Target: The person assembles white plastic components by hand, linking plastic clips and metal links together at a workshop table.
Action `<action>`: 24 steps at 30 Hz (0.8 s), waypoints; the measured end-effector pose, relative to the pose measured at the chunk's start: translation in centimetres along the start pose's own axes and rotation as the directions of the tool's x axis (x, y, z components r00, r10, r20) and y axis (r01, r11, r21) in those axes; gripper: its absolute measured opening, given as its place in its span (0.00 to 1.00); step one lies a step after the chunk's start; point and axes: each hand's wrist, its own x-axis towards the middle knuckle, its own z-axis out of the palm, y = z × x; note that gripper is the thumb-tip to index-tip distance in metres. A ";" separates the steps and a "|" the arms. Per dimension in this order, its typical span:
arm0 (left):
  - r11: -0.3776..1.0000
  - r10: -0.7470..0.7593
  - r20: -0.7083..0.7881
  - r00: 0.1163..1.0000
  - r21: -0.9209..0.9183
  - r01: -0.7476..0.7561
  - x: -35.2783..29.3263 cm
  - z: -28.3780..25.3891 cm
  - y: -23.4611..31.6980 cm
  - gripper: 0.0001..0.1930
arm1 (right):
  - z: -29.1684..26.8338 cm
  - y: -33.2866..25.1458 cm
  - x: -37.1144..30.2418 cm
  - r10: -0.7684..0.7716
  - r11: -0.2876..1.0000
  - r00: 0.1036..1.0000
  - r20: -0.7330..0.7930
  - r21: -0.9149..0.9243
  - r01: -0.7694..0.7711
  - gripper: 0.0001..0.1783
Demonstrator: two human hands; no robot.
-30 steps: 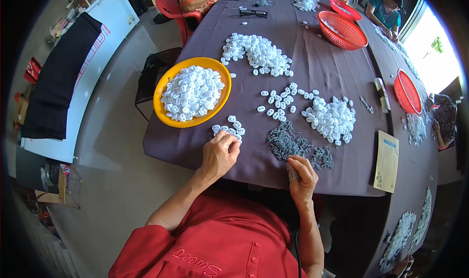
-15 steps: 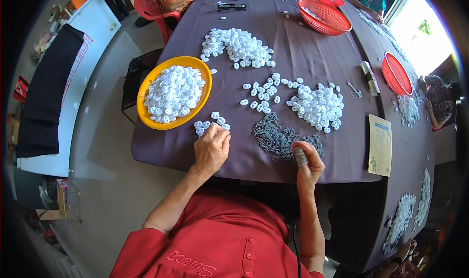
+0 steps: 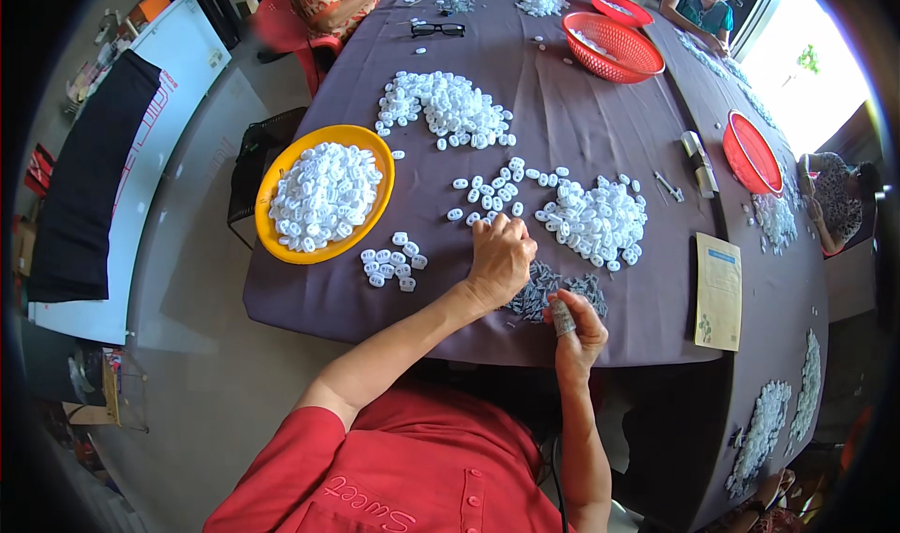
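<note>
My left hand (image 3: 502,259) reaches over the left edge of a heap of small grey screw-like pieces (image 3: 583,287). Its fingers are curled, with the tips beside loose white oval pieces (image 3: 489,192) that have two small marks each; what they pinch is hidden. At the near edge of the grey heap, my right hand (image 3: 583,334) is closed in a pinch, its thumb wrapped in greyish tape. I cannot make out what it holds. To the left lies a small cluster of white ovals (image 3: 394,263). A larger white pile (image 3: 600,222) sits beyond my right hand.
At the left, a yellow plate (image 3: 269,236) is heaped with white ovals; another white pile (image 3: 450,106) lies farther off. Glasses (image 3: 438,30), red baskets (image 3: 637,64), a metal tool (image 3: 668,187) and a tan packet (image 3: 718,294) rest on the dark-clothed table. Other people sit around it.
My left hand has moved right, from the small white cluster to the scattered white ovals by the grey heap. My right hand stays pinched near the grey pieces. The view has shifted slightly.
</note>
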 end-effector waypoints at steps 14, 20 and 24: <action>0.977 -0.017 0.004 1.000 -0.213 0.017 -0.8 -1.6 1.8 0.02 | 0.1 -0.1 0.0 -0.155 0.965 0.986 0.053 -0.206 0.163 0.13; 0.816 -0.028 0.196 0.980 -0.562 0.136 -3.5 -3.2 2.5 0.05 | 0.3 -0.6 0.0 -0.152 0.958 0.986 0.072 -0.236 0.165 0.14; 0.811 -0.029 0.243 0.969 -0.562 0.165 -3.4 -3.3 2.6 0.08 | 0.0 0.1 -0.1 -0.163 0.956 0.985 0.057 -0.237 0.172 0.16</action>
